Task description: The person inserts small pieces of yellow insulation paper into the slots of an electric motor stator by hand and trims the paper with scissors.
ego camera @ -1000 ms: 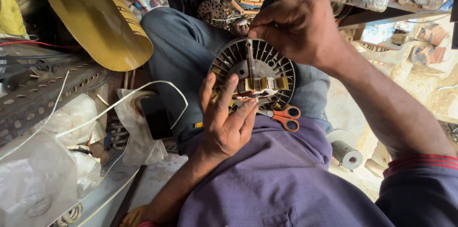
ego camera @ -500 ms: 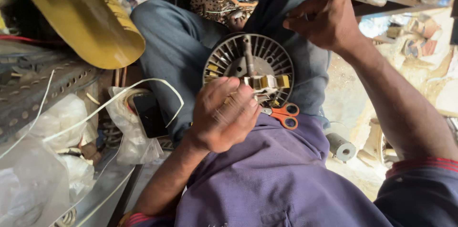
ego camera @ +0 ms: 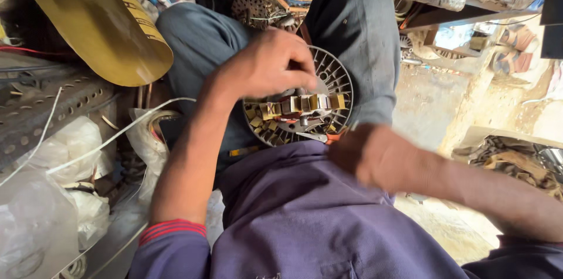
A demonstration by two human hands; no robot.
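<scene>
Left hand (ego camera: 267, 68) on one slotted motor core (ego camera: 302, 109), right hand (ego camera: 366, 156) beside it

Curled yellow printed sheet (ego camera: 111, 33) upper left; white plastic bags (ego camera: 70, 144) lower left.

Daylight comes from the right, overexposing the pale floor (ego camera: 434, 109); the cluttered left lies dimmer; the right hand (ego camera: 375, 159) is motion-blurred; the left hand (ego camera: 267, 68) stays fairly sharp; edges bend, wide-angle.
</scene>
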